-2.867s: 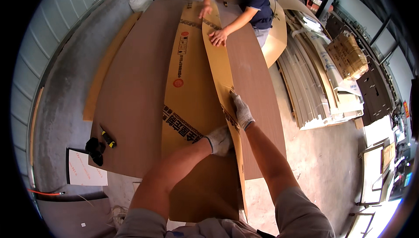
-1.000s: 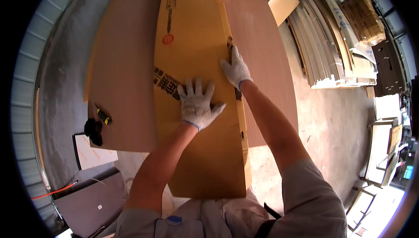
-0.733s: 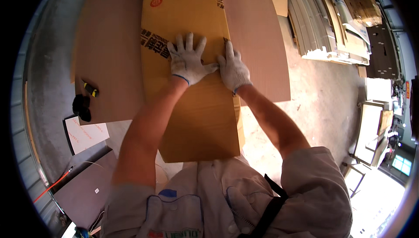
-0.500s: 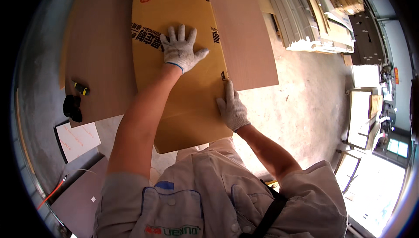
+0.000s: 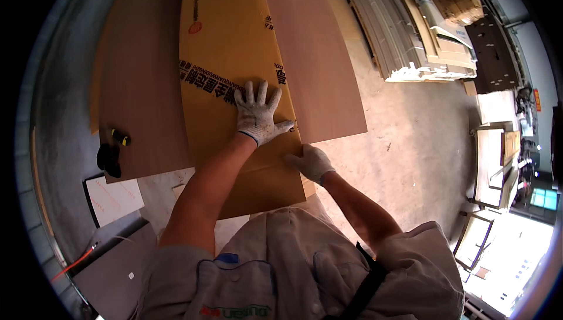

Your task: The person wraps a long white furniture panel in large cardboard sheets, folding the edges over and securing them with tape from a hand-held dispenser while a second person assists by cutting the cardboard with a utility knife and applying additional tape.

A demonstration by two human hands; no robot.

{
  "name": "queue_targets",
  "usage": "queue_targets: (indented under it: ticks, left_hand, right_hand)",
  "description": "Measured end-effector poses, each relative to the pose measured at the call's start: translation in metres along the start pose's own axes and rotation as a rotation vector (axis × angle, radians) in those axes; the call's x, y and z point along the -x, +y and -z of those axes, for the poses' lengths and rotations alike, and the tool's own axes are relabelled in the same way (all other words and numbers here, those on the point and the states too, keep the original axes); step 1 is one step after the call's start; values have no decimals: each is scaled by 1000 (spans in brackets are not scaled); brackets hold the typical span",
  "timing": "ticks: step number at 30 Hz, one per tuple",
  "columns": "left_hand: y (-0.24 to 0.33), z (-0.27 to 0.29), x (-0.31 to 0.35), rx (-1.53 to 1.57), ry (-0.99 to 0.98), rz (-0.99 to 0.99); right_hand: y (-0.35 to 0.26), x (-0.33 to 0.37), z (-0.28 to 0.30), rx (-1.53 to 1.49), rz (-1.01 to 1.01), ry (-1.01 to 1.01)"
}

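A long brown cardboard box [image 5: 234,44] with black print and a red mark lies lengthwise before me, its near end close to my body. My left hand [image 5: 258,114], in a pale knit glove with a blue cuff, presses flat on its top with fingers spread. At the right edge, lower down, my gloved right hand [image 5: 316,164] has its thumb on the top and its fingers against the side, partly hidden. Beneath the box are wide brown panels [image 5: 334,85] that reach out on both sides.
On the left panel lie a yellow-and-black tool [image 5: 121,137] and a black item [image 5: 108,160]. A white sheet [image 5: 117,201] with red writing is by a grey panel [image 5: 117,267] on the lower left. Stacked boards [image 5: 387,26] stand at upper right, with trolleys [image 5: 492,167] farther right.
My left hand has come nearer and slightly right on the box. The right hand stays at the box's edge, its fingers now more bent around it. The whole view has shifted a little.
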State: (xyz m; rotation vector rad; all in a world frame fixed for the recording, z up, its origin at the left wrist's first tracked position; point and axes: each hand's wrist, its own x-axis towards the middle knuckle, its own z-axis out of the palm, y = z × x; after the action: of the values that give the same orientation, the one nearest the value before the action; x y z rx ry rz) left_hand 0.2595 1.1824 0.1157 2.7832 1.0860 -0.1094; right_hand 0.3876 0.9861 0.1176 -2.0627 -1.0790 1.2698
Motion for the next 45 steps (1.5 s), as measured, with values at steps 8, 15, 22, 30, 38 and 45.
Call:
queue_targets:
  ticks: [8,15,22,30,38,45]
  left_hand:
    - [2,-8,-8,-26,55,-10]
    - [-6,-16,-2,3,43,6]
    - [-2,14,-9,74,26,-28]
    - [-186,6,-47,685,307,831]
    - [-320,16,-192,538,143,765]
    - [-278,41,-229,94,149,718]
  right_hand:
    - [93,18,-40,391,-61,-64]
    - [59,-46,58,644,632,198]
    - [-105,-255,43,67,190,248]
    - [-144,-318,60,-62,0,251]
    - [-182,-414,64,-76,209,290]
    - [-201,-445,74,204,99,352]
